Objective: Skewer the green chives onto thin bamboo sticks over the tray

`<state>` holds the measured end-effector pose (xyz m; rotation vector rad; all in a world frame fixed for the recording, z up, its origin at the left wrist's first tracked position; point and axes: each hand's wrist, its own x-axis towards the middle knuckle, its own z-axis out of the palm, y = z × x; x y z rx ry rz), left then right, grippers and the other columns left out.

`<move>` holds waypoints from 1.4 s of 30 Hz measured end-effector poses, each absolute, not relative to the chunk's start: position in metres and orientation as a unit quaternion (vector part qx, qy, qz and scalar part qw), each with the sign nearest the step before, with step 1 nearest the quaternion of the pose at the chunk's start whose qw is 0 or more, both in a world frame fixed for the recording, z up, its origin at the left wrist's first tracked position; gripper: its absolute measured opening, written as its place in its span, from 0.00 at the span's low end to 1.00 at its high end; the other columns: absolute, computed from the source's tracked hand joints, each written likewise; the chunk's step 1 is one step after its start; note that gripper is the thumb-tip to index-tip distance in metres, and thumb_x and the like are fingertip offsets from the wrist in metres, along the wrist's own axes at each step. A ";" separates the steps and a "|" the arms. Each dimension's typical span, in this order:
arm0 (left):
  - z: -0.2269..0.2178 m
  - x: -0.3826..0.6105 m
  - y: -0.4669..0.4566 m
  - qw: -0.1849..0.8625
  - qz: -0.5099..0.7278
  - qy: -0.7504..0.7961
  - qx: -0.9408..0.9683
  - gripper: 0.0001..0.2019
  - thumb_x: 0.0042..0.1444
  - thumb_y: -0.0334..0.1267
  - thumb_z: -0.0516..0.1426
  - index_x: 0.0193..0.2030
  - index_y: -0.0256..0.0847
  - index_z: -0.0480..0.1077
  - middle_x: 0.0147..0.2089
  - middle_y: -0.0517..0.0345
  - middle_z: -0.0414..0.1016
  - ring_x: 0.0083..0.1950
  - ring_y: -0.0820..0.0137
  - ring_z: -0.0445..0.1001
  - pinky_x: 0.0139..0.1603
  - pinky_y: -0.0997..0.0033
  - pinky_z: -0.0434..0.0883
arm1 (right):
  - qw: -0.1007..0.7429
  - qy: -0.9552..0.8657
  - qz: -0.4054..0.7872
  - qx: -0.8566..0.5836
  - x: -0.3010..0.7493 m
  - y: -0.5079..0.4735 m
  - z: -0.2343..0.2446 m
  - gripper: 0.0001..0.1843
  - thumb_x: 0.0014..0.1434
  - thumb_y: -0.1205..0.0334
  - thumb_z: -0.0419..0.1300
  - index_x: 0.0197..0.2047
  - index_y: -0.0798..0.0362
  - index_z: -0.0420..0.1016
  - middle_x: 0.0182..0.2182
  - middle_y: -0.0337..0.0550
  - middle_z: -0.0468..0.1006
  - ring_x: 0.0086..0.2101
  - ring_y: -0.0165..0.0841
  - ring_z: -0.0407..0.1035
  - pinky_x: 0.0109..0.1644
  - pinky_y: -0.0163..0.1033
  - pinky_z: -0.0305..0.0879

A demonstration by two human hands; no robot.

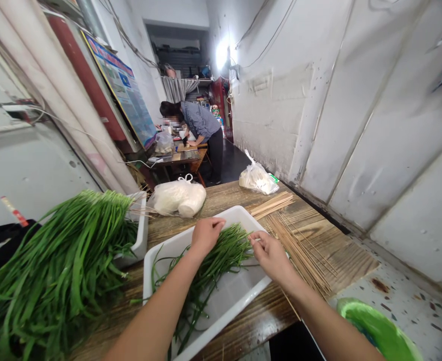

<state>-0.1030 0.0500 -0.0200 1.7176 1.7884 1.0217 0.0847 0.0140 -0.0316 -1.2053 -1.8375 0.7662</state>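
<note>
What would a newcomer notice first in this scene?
The big heap of long green chives spilling from a white tub at the left stands out first. Next, the left hand and right hand are at a smaller chive bundle in the white rectangular plastic tray at centre, with thin bamboo skewers fanned on the wooden table to the right.

Food-prep kitchen: chives (224,250), bamboo skewers (303,245)
</note>
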 end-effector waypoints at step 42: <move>-0.015 -0.080 0.034 0.517 0.472 0.547 0.459 0.14 0.39 0.44 0.62 0.29 0.35 0.76 0.27 0.56 0.74 0.25 0.76 0.62 0.27 0.75 0.56 | 0.360 -0.740 0.385 -0.417 0.108 -0.024 -0.017 0.12 0.60 0.65 0.46 0.29 0.54 0.68 0.19 0.34 0.57 0.22 0.29 0.54 0.25 0.31 0.52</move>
